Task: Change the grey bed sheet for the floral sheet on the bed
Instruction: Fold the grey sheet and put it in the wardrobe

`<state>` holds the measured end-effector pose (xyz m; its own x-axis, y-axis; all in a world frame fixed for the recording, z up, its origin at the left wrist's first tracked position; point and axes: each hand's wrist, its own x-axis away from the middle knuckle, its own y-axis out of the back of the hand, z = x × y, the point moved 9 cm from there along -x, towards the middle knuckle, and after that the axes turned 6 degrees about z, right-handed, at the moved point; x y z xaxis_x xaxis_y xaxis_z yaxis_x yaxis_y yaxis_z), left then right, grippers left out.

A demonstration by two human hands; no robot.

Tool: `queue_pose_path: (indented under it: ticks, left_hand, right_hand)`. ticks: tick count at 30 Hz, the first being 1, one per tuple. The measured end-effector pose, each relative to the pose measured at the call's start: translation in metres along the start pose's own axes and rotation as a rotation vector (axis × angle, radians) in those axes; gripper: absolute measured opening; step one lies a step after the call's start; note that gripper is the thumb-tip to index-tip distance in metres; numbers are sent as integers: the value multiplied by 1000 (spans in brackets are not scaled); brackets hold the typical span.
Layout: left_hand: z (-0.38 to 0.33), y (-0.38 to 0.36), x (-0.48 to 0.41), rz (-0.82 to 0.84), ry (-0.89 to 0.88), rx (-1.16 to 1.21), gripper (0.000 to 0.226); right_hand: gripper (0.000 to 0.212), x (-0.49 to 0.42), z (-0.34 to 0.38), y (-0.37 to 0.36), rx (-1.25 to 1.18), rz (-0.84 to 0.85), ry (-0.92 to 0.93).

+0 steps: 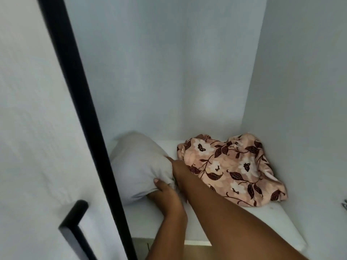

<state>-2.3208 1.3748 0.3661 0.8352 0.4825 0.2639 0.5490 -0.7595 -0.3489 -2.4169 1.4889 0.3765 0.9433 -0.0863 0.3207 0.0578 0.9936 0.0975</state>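
I note the left hand (165, 194) grasping one smooth, rounded bundle of grey bed sheet (139, 166), thumb on top. The right hand (177, 166) sinks into it; I cannot tell its grip. One crumpled, fleecy pink floral sheet (229, 166) lies just beside, both on one flat white shelf (244, 228).

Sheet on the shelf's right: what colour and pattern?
The floral sheet is pink with cream flowers and dark maroon leaves, clearest in the head view.
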Motion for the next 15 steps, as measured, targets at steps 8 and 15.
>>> queue_pose_path:
  ticks: [8, 15]
  left_hand:
    - [2, -1, 24, 40, -46, -46, 41]
    - [31, -9, 64, 333, 30, -308, 47]
  right_hand:
    - [57, 64, 48, 75, 929, -712, 425]
    - [72, 68, -34, 140, 1032, -617, -98]
